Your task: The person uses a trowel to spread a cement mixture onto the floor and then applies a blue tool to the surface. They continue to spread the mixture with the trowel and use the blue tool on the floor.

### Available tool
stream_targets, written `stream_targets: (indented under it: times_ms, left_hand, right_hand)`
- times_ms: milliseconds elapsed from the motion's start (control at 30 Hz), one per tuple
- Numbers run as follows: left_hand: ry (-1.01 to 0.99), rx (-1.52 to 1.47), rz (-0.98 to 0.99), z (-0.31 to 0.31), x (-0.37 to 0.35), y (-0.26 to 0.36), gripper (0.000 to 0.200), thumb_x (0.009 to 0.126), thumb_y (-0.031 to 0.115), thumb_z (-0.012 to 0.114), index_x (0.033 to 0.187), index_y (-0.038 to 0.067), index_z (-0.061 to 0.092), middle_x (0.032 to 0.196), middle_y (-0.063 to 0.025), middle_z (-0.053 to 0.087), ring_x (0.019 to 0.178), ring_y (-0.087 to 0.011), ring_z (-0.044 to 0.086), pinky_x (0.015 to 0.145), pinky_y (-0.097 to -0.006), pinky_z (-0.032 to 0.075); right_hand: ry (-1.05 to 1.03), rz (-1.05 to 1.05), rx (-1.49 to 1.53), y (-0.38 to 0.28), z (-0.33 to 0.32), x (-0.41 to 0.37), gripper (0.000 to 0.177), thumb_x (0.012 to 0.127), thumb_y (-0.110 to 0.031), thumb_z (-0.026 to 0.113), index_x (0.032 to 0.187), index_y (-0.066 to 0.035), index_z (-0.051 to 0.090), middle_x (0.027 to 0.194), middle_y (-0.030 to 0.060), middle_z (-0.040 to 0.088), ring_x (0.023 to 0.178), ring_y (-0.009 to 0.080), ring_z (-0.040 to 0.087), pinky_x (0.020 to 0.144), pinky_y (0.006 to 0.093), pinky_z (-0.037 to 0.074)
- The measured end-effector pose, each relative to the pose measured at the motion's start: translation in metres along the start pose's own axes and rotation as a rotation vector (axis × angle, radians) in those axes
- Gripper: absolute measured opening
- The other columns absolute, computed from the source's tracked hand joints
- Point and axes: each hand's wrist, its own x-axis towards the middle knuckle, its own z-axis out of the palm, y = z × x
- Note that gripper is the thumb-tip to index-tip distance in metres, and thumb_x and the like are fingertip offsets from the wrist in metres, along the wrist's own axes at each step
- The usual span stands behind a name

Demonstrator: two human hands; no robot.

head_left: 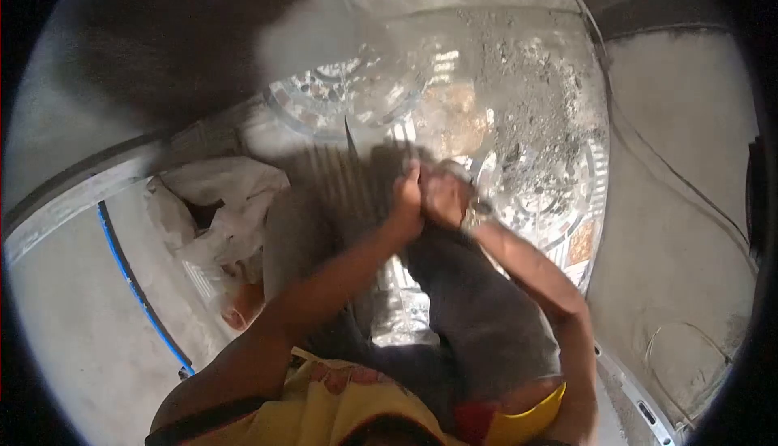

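Note:
My left hand and my right hand meet in front of my knees, low over the patterned floor. Both have their fingers closed, and the right one is smeared by motion. A watch or bracelet sits on my right wrist. Behind the right hand shows a pale rounded edge. I cannot tell what the fingers hold. Left of the hands, a thin dark pointed shape stands out against the floor's stripes. Under them lie patterned tiles with round motifs.
Grey crumbly rubble covers tiles at the upper right. A crumpled whitish sack lies at my left knee. Further left runs a blue cable. A spirit level lies at lower right, near thin wires. Dark shade fills the upper left.

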Motion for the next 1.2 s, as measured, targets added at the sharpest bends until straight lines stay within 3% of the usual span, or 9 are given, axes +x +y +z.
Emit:
stream_targets:
  times_ms: [167,233,367,500,633,700,867,1067,1200]
  left_hand:
    - [-0.058,0.36,-0.232,0.1,0.014,0.063,0.037,0.088,0.038,0.05,0.106,0.005,0.05,0.106,-0.0144,0.057,0.085,-0.0237,0.058,0.077,-0.0346,0.047]
    - [-0.174,0.783,0.216,0.069,-0.017,0.056,0.039,0.088,0.034,0.05,0.113,0.004,0.046,0.11,-0.0154,0.056,0.089,-0.0247,0.058,0.081,-0.0383,0.047]
    - [-0.152,0.401,0.207,0.028,-0.015,0.019,0.033,0.091,0.032,0.047,0.108,0.004,0.054,0.087,-0.0101,0.059,0.077,-0.0206,0.056,0.074,-0.0352,0.047]
    - [-0.151,0.997,0.34,0.037,-0.003,0.024,0.04,0.091,0.039,0.042,0.098,0.002,0.055,0.079,-0.0078,0.058,0.072,-0.0174,0.054,0.067,-0.0322,0.045]
    - [0.119,0.064,0.072,0.033,-0.013,0.008,0.038,0.091,0.042,0.044,0.101,0.007,0.055,0.091,-0.0055,0.057,0.081,-0.0159,0.055,0.072,-0.0285,0.047]
    - [-0.229,-0.142,0.049,0.011,0.0,0.003,0.038,0.092,0.037,0.044,0.111,0.005,0.051,0.097,-0.008,0.058,0.089,-0.0199,0.056,0.081,-0.0326,0.046]
    - [-0.07,0.038,-0.363,0.078,0.002,0.049,0.034,0.089,0.034,0.05,0.105,0.004,0.053,0.101,-0.0095,0.058,0.09,-0.0197,0.056,0.079,-0.0331,0.045]
    - [0.101,0.052,-0.093,0.042,-0.035,0.037,0.04,0.091,0.042,0.042,0.098,0.005,0.055,0.091,-0.0075,0.059,0.078,-0.0176,0.057,0.07,-0.0308,0.046]
    - [-0.02,0.382,-0.207,0.063,-0.02,0.052,0.038,0.091,0.039,0.045,0.103,0.004,0.055,0.088,-0.0072,0.059,0.079,-0.0184,0.056,0.075,-0.0306,0.045]
  right_hand:
    - [0.049,0.112,-0.304,0.02,-0.032,0.02,0.011,0.072,-0.01,0.054,0.075,-0.002,0.06,0.069,0.0135,0.055,0.059,0.0219,0.055,0.049,0.0354,0.044]
    - [0.043,0.097,-0.093,0.011,-0.038,0.015,0.012,0.072,-0.008,0.053,0.077,0.0,0.06,0.072,0.0173,0.055,0.064,0.0269,0.055,0.055,0.0373,0.045]
    - [0.18,0.125,0.226,-0.023,-0.016,0.006,0.017,0.069,-0.01,0.054,0.076,0.004,0.06,0.083,0.0255,0.058,0.079,0.0371,0.057,0.071,0.0426,0.047]
    - [-0.058,0.127,-0.292,-0.017,-0.036,-0.002,0.014,0.068,-0.01,0.058,0.069,0.004,0.057,0.062,0.0171,0.054,0.06,0.027,0.056,0.046,0.0359,0.044]
    - [0.035,0.091,-0.005,-0.029,-0.042,0.011,0.025,0.068,-0.007,0.059,0.089,0.008,0.055,0.082,0.0209,0.057,0.073,0.0261,0.06,0.055,0.036,0.05]
    - [-0.011,0.095,0.188,-0.024,-0.04,0.013,0.03,0.069,-0.006,0.058,0.095,0.01,0.055,0.091,0.0236,0.058,0.078,0.0285,0.061,0.061,0.0378,0.051]
    - [-0.023,0.005,-0.746,0.0,-0.045,0.002,0.025,0.078,-0.014,0.048,0.092,0.006,0.056,0.084,0.0201,0.056,0.068,0.025,0.055,0.055,0.0334,0.047]
    - [0.16,0.06,0.151,-0.042,-0.032,0.016,0.027,0.078,-0.003,0.046,0.101,0.008,0.055,0.068,0.0161,0.056,0.062,0.0281,0.058,0.05,0.0342,0.051]
    - [0.089,0.004,-0.072,-0.011,-0.033,0.007,0.016,0.075,-0.001,0.048,0.085,0.01,0.055,0.06,0.0147,0.053,0.046,0.0252,0.052,0.038,0.0304,0.045]
